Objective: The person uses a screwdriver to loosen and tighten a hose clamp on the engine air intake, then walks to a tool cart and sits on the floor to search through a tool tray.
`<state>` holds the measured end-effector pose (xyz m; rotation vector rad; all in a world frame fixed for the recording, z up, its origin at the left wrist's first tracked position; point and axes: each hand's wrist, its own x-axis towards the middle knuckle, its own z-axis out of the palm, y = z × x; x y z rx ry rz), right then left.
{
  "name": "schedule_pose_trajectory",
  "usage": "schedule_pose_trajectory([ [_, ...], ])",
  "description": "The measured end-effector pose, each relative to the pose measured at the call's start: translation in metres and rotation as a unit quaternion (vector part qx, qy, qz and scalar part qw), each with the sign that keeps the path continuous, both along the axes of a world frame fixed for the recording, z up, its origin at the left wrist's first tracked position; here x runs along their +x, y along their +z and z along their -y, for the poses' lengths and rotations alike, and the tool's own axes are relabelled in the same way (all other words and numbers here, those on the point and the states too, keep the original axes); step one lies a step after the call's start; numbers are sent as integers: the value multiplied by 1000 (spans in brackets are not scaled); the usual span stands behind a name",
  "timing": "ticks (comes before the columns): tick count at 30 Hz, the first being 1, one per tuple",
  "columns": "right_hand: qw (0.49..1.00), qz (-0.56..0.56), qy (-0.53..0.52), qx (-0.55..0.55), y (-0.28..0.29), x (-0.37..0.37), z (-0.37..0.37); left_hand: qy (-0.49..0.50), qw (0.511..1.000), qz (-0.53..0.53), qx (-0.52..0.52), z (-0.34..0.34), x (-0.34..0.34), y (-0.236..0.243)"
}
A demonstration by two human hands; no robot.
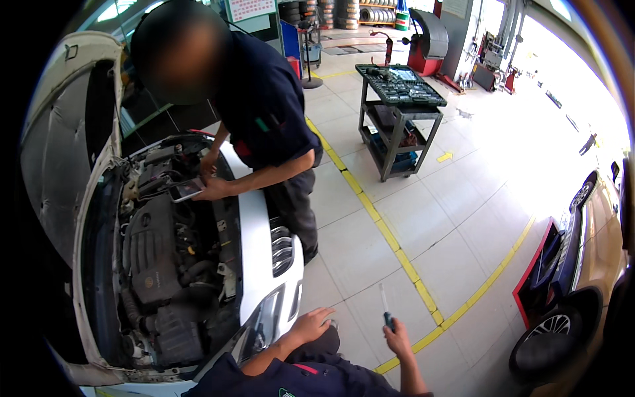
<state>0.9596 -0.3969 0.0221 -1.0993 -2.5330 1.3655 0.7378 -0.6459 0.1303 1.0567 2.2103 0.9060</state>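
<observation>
The right hand [397, 339] sits low in the view, at about 5 o'clock from centre, its fingers curled together around the dark handle of a screwdriver [385, 309]. The tool stands nearly upright in the picture: its long axis runs from the fist up toward 12 o'clock, tilted a touch to 11, with the pale shaft and tip pointing away from the person over the floor tiles [370, 245]. The handle is mostly buried in the grip; only its top end shows.

The left hand [311, 324] lies at 9 o'clock from the right one, near it but apart. Its fingers are loosely bent and slightly spread, resting on a dark knee [317, 344], holding nothing. It is just beside the white car's [254, 231] front corner, close to the headlamp [261, 327].

The car's hood [59, 132] is raised at 9 to 10 o'clock, the engine [155, 251] exposed. At 11 o'clock another person [264, 112] in dark blue leans over the bay, holding a phone-like device [185, 190].

A yellow floor line [390, 238] runs diagonally past the screwdriver's tip. A tool cart [400, 119] stands at 1 o'clock, well apart, and a second car [582, 264] at 3 to 4 o'clock.
</observation>
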Motion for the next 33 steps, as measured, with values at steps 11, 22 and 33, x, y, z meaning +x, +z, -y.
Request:
schedule_pose_trajectory([
  [11,981,65,-56,-171,113,-236,-159,-250,967,24,-51,-251,-176,-104],
  [22,770,-333,-289,-462,145,-433,-398,-153,977,18,149,-523,-372,29],
  [33,922,-156,-161,-317,74,-700,-639,48,985,78,-147,-571,-528,-86],
])
